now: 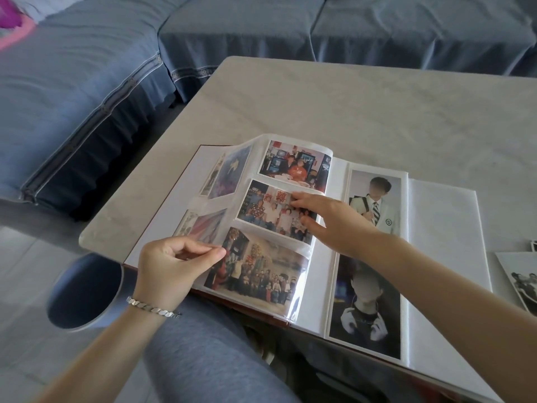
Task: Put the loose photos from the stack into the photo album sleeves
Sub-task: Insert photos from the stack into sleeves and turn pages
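The left hand (174,260) is curled up. Its thumb and first finger pinch the near left edge of a clear sleeve page (247,170) and hold that edge up a little. A silver bracelet (151,308) sits on the left wrist.

The right hand (334,222) reaches across from the right. Its first finger and thumb pinch the right end of the middle photo (267,210), which lies in the middle pocket of the sleeve page. The other fingers are tucked behind, and I cannot tell how they lie.

The middle photo is between the two hands, closer to the right one. A top photo (293,167) sits in the pocket above it. A bottom photo (255,271) sits in the pocket below it, just beside the left thumb.

The photo album (444,228) lies open at the near edge of the table (348,106), and its near side hangs over the person's lap. Two tall photos of people fill its right page, one (374,199) under the right hand and one (366,303) under the right arm.

The loose photos (520,277) lie on the table at its right edge, well apart from both hands.

A blue sofa (87,97) goes around the far and left sides of the table. A round blue stool (84,292) stands by the near left corner.
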{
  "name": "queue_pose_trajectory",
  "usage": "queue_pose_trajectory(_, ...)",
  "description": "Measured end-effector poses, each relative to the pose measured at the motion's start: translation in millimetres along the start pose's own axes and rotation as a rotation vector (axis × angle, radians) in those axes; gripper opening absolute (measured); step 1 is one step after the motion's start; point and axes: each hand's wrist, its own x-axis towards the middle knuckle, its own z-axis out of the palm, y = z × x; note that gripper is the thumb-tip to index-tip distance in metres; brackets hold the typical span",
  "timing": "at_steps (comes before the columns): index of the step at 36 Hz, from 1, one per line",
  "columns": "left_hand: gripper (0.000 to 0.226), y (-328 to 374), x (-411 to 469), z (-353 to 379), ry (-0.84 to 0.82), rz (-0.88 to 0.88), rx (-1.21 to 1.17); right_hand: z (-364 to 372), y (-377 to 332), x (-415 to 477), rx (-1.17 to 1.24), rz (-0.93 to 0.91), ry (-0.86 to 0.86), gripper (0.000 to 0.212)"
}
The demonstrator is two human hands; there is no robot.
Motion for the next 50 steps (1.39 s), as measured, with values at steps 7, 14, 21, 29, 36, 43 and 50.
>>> queue_pose_trajectory(7, 0.019, -3, 4, -1, -0.017, -0.185, 0.026, -1, -1, -1, -0.001, 0.001, -0.006, 0.04)
queue_pose_trajectory(14, 0.032, 0, 11, 8, -0.184, -0.257, 0.333, 1, -3, -2, -0.046, -0.02, -0.021, 0.041)
queue_pose_trajectory(21, 0.03, 23, 4, 57, -0.342, 0.609, 0.61, -4, 6, -24, -0.054, -0.014, 0.006, 0.039)
queue_pose_trajectory(29, 0.06, 8, 23, 101, -0.67, 0.393, 1.068, -18, 48, -69, -0.016, 0.136, 0.042, 0.038)
queue_pose_trajectory(36, 0.055, 40, 26, 122, -0.345, 0.328, 0.957, -30, 81, -113, -0.013, 0.244, 0.086, 0.032)
queue_pose_trajectory(43, 0.052, 74, -2, 172, -0.524, 0.077, 0.534, -48, 99, -164, -0.114, 0.338, 0.222, 0.031)
queue_pose_trajectory(50, 0.062, 78, -1, 201, -0.543, -0.166, 0.484, -73, 133, -205, -0.096, 0.866, 0.458, 0.053)
